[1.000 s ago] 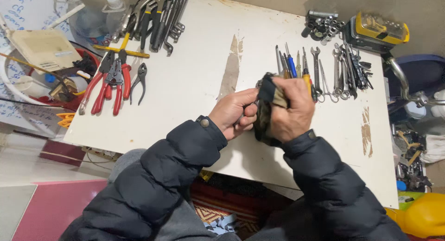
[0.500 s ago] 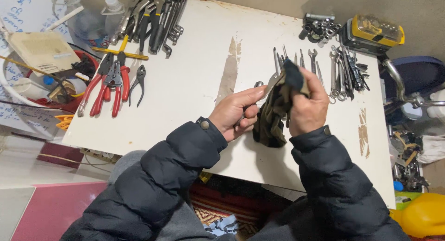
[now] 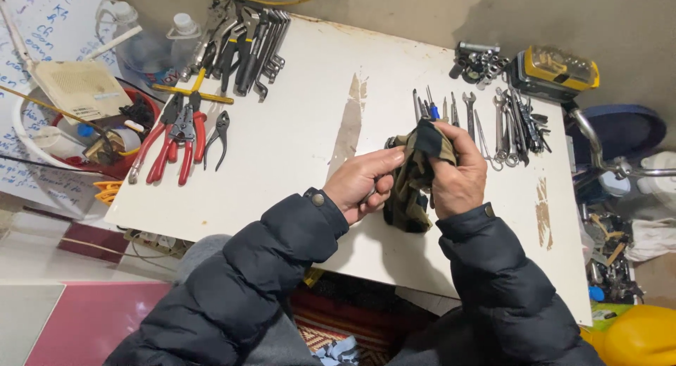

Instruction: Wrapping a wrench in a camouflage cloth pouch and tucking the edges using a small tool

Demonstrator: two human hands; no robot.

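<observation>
Near the middle of the frame, both hands meet over a white table (image 3: 296, 133). The right hand (image 3: 458, 176) is closed around a dark, camouflage-patterned rag (image 3: 412, 183), bunching its upper end while the rest hangs down to the tabletop. The left hand (image 3: 362, 183) is curled with its fingertips pressed to the rag's left side; a small metal tool (image 3: 389, 143) pokes out just above those fingers, mostly hidden, so its kind cannot be told.

Bare tabletop lies to the left of the hands and above them, a broad open patch reaching toward the upper centre, crossed by a brown worn streak (image 3: 348, 126). The near edge of the table runs just below the wrists, and the dark padded sleeves (image 3: 282, 267) hang over it.

At the upper left edge, a row of wrenches and pliers (image 3: 243, 45) is laid out, with red-handled pliers (image 3: 176, 137) below them near the left edge. Right of the hands, close by, a row of small spanners and screwdrivers (image 3: 493, 123) lies side by side. Further up right, near the far corner, sit a heap of sockets (image 3: 479, 61) and a yellow and black case (image 3: 556, 73). A red tub (image 3: 77, 162) of odds and ends stands off the table at the left.
</observation>
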